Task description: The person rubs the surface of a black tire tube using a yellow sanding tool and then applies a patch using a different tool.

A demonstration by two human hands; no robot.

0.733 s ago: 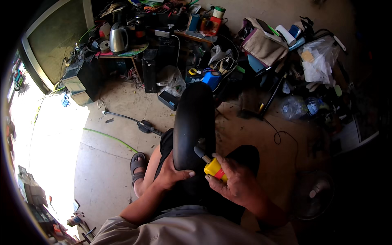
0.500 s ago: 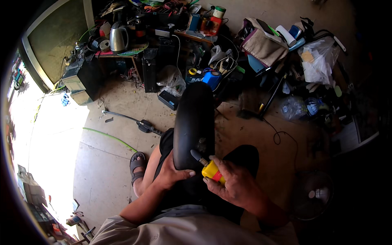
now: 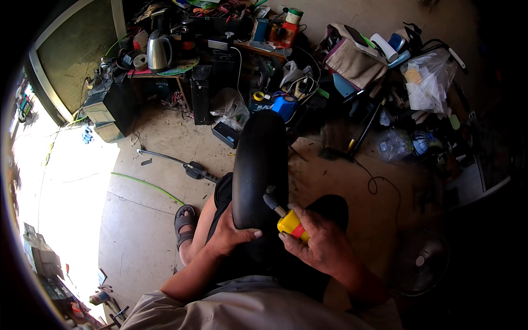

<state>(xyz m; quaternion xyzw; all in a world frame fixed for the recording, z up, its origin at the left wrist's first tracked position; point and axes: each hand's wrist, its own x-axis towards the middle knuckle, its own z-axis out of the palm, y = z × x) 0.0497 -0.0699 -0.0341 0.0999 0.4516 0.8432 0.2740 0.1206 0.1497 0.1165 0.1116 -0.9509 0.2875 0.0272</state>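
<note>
A smooth, rounded black inner tube (image 3: 256,151) stands up between my knees. My left hand (image 3: 234,234) is closed around its near end, the thumb lying across the top. In my right hand (image 3: 324,242) is a yellow hand grinder (image 3: 289,223) with a red band, the fingers wrapped round its body. Its grey, cone-shaped grinding bit (image 3: 270,202) lies over the right side of the tube, beside a small scuffed spot (image 3: 270,189). Whether the bit touches the rubber I cannot tell.
A cluttered bench with a steel kettle (image 3: 159,52) stands at the back left. A beige bag (image 3: 357,58) and clear plastic bags (image 3: 432,82) are piled back right. A green hose (image 3: 148,185) and a black cable with a box (image 3: 195,169) lie on the floor.
The grinder in my right hand has shifted slightly up and to the right, its bit tip moving closer to the scuffed spot. My left hand keeps its hold on the tube.
</note>
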